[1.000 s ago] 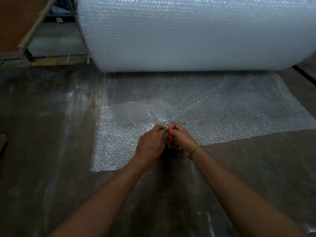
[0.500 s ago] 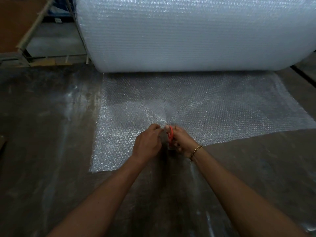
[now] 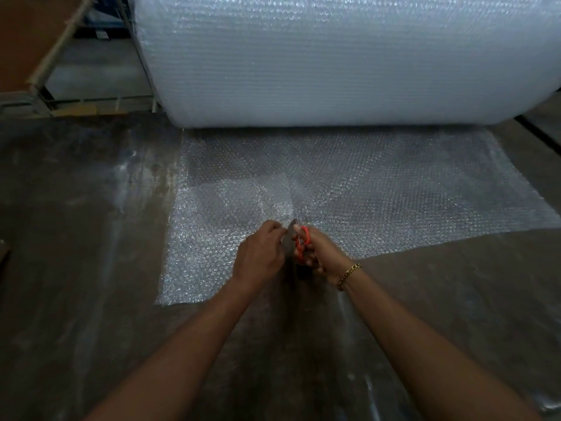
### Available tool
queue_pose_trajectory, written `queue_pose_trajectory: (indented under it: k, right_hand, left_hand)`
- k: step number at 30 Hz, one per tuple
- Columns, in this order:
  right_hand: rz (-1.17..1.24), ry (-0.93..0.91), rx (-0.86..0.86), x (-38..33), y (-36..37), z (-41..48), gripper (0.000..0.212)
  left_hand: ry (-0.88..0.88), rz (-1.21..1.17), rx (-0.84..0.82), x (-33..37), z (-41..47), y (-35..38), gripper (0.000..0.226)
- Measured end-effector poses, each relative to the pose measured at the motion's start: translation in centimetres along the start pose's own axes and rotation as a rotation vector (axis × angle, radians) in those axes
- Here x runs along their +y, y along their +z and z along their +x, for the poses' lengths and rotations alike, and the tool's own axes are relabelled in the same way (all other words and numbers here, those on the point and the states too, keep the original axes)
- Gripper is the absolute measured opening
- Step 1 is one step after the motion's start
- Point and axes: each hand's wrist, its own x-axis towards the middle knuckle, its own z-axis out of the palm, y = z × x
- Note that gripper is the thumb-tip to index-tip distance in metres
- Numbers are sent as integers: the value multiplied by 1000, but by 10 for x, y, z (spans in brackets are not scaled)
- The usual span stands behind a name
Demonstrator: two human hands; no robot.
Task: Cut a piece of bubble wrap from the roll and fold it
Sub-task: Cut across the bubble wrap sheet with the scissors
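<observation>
Hands: the left hand [image 3: 261,253] has been drawn a little toward 9 o'clock, away from the right hand [image 3: 321,253]. A dark gap and the blade tips of the scissors [image 3: 303,238] are now exposed between them. Little else has been moved.
Roll [image 3: 334,56]: laid across the far side at 12 o'clock, unshifted and still joined to the paid-out wrap.
Sheet [image 3: 394,192]: spread flat from under the roll toward 6 o'clock. Its near edge is reached by both hands at mid-frame.
Table [image 3: 76,238]: dark and scuffed, seen bare at 9 o'clock and at 6 o'clock.
Left hand: fingers curled, and judged to be pinching the sheet's edge just at 9 o'clock of the cut to keep it taut.
Right hand: closed through the red handles, with the blades pointed toward 12 o'clock.
Bracelet [image 3: 349,276]: worn on the right wrist.
Meaning: the cut is judged to have been carried only a short way in from the near edge. Most of the sheet toward 12 o'clock is still uncut, so no piece has been freed and no folding can be begun yet.
</observation>
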Motion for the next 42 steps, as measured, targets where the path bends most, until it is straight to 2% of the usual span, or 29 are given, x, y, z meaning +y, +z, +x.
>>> queue_pose_trajectory:
  k: [3, 7, 10, 18, 28, 37, 42]
  right_hand:
    - [3, -1, -4, -1, 1, 7, 53]
    - [10, 1, 5, -2, 3, 13, 42]
    - [5, 9, 22, -4, 4, 13, 32]
    - [1, 10, 56, -5, 5, 9, 26]
    - [-20, -10, 59, -2, 2, 3, 15]
    - [37, 141, -58, -3, -4, -7, 34]
    - [45, 130, -48, 4, -3, -10, 38]
  left_hand:
    - [5, 9, -3, -1, -1, 1, 21]
    - [24, 7, -15, 2, -2, -1, 38]
    - [24, 21, -13, 1, -1, -1, 29]
    - [25, 27, 4, -3, 1, 1, 24]
    - [14, 25, -11, -1, 2, -1, 29]
    - [-1, 16, -11, 0, 1, -4, 28]
    - [4, 32, -9, -1, 1, -5, 27]
